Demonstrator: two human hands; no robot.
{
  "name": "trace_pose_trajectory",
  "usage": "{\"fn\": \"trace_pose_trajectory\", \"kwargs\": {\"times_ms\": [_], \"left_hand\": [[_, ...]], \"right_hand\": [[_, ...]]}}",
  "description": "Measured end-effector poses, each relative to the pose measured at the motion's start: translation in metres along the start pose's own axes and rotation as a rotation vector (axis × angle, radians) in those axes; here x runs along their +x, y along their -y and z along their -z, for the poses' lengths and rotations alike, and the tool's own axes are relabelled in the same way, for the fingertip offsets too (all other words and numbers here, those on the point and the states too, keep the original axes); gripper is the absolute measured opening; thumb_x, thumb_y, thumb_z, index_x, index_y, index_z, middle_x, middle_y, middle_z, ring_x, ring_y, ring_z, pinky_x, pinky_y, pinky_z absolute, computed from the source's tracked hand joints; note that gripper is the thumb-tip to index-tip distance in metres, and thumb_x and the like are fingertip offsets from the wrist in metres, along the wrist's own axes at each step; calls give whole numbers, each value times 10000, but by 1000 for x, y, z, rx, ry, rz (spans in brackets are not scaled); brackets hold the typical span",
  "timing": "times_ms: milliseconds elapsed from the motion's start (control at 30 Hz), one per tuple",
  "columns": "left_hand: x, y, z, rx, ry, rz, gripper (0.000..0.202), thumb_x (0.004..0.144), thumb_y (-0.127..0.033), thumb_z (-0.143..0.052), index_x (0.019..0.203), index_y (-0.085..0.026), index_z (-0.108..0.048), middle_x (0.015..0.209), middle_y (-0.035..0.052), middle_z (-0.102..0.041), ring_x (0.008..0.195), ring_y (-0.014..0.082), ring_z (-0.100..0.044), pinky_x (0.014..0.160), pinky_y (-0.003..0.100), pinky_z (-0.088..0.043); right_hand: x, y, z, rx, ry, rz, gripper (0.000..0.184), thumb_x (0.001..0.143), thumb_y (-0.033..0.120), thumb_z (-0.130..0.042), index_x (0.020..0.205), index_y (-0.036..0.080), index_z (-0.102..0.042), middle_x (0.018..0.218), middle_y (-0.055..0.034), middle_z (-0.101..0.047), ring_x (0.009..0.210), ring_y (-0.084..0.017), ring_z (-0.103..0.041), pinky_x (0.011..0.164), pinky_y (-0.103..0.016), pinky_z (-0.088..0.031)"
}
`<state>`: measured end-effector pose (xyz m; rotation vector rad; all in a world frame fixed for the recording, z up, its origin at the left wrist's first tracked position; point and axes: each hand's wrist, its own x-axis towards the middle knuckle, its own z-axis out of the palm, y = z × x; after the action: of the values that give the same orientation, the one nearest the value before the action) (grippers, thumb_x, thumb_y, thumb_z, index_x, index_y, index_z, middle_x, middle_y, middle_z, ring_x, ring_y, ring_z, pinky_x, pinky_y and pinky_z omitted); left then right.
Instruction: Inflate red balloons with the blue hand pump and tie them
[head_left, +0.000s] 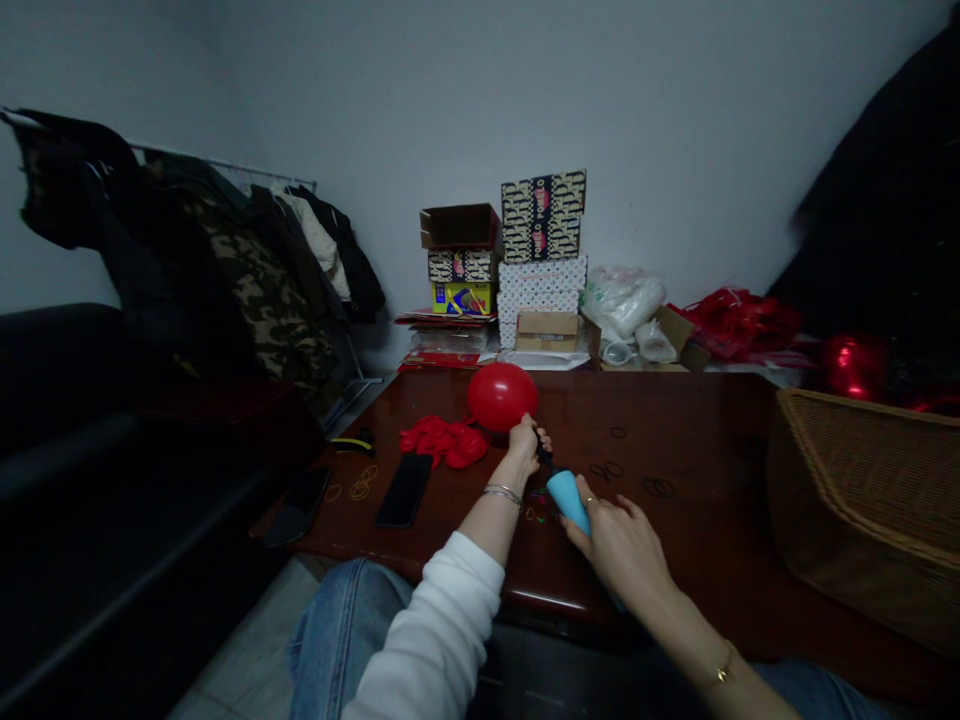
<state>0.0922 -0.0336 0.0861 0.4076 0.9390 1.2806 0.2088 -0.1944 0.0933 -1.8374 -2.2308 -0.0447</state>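
Just below the centre of the frame, the left hand [527, 442] is clasping the black nozzle end [543, 452] of a light-blue pump [568, 498], its fingers curling tightly where a round red balloon [501, 393] is sitting at the nozzle. The left arm is slanting up from the bottom centre, nearly straight. Right of centre, the right hand [626, 548] is grasping the pump's blue body, the back of the hand facing upward, the forearm angling in from the lower right corner. Left of the balloon, limp red balloons [444, 441] are lying heaped on the desk [697, 430], beside a dark phone [405, 491].
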Motion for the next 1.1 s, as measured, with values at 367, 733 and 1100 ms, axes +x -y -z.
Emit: {"fn": "trace_pose_trajectory", "kwargs": {"times_ms": [367,733,1100], "left_hand": [[-7,5,-3,28,-9,-6,248,952,-307,-354,732,-196,-382,511,-55,-370,366,66,-327,380,181,-243],[8,-11,7,15,-16,-22,286,969,-345,-318,729,-199,-368,518,-55,-353,375,65,-324,383,169,-227],[5,-3,7,0,-29,-18,294,969,-353,-302,726,-200,-365,515,-51,-357,372,68,-325,379,174,-223]], "right_hand": [[5,5,-2,0,6,-19,578,921,371,-443,1402,55,-391,961,-147,-722,880,-216,-685,1000,-384,-391],[-51,-23,-13,61,-44,56,487,918,364,-432,1358,159,-480,1006,-99,-730,929,-212,-684,1063,-434,-360],[-39,-17,-6,41,25,15,489,927,353,-411,1351,120,-483,1011,-119,-727,935,-210,-680,1066,-404,-332]]}}
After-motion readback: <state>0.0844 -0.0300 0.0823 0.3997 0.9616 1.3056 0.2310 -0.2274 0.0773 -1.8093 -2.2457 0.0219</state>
